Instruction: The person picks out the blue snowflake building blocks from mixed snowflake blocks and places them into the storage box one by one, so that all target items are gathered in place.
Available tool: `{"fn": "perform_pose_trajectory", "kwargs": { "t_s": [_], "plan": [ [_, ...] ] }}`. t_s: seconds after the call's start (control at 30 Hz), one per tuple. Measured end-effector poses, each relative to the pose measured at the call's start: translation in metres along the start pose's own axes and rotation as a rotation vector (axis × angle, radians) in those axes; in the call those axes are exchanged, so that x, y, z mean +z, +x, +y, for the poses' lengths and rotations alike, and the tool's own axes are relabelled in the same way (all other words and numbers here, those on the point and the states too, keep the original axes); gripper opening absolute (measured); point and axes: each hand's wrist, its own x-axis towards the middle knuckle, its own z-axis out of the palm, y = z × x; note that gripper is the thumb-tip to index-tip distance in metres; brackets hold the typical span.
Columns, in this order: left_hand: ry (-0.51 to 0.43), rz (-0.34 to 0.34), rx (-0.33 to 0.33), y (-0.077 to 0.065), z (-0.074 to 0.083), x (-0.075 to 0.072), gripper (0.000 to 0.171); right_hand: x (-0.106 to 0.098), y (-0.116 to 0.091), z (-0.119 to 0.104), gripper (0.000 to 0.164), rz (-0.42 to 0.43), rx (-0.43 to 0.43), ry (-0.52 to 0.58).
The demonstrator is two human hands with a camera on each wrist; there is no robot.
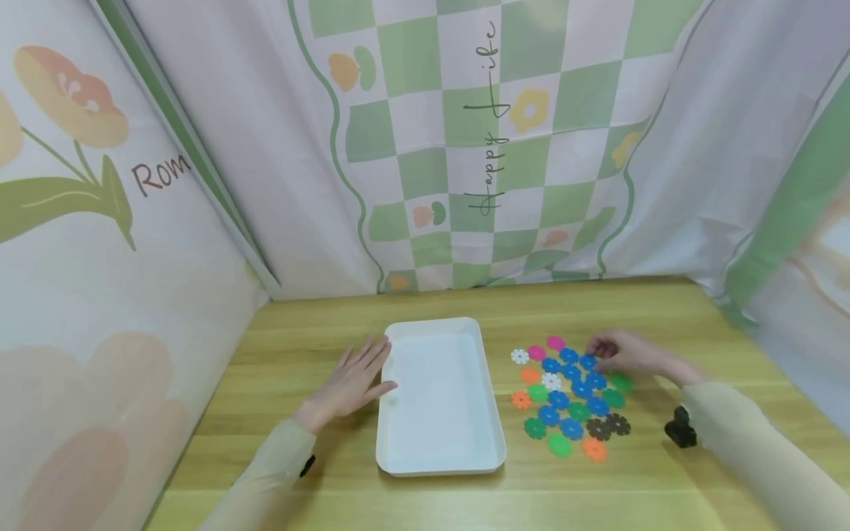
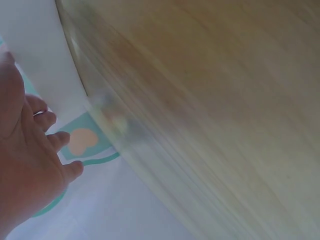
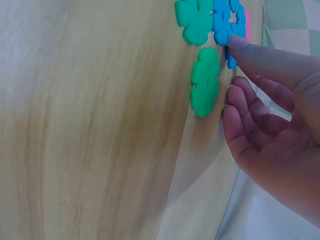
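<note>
My left hand (image 1: 348, 383) lies with straight, spread fingers at the left rim of a white rectangular tray (image 1: 438, 398); fingertips and thumb touch that edge. In the left wrist view, the left hand (image 2: 35, 150) shows beside the tray's pale side wall (image 2: 45, 55). To the tray's right, my right hand (image 1: 624, 352) is at the far edge of a spread of flat plastic snowflake discs, its thumb and fingers around a blue disc (image 1: 587, 362). Seen from the right wrist, the thumb of the right hand (image 3: 280, 105) reaches the blue discs (image 3: 221, 22), the other fingers bent loosely; the index fingertip is hidden.
Green (image 1: 535, 428), orange (image 1: 594, 448), brown (image 1: 619, 424), pink (image 1: 555, 343) and white discs (image 1: 520, 356) lie among several blue ones on the wooden table (image 1: 319, 487). Printed curtains (image 1: 465, 184) hang behind and at both sides.
</note>
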Motion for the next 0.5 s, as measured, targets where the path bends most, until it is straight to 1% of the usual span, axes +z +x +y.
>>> {"fn": "perform_pose_trajectory", "kwargs": {
  "t_s": [0.1, 0.33, 0.5],
  "plan": [
    [0.006, 0.011, 0.005, -0.0001, -0.0001, 0.0009, 0.079, 0.0, 0.0007, 0.0001, 0.032, -0.005, 0.015, -0.003],
    [0.032, -0.012, -0.011, -0.001, -0.0006, 0.0011, 0.081, -0.0013, 0.0012, -0.0029, 0.031, -0.013, 0.047, 0.017],
    [0.06, 0.002, 0.001, -0.0001, -0.0021, 0.0008, 0.08, -0.002, 0.0003, -0.0035, 0.03, -0.009, 0.033, 0.032]
  ]
}}
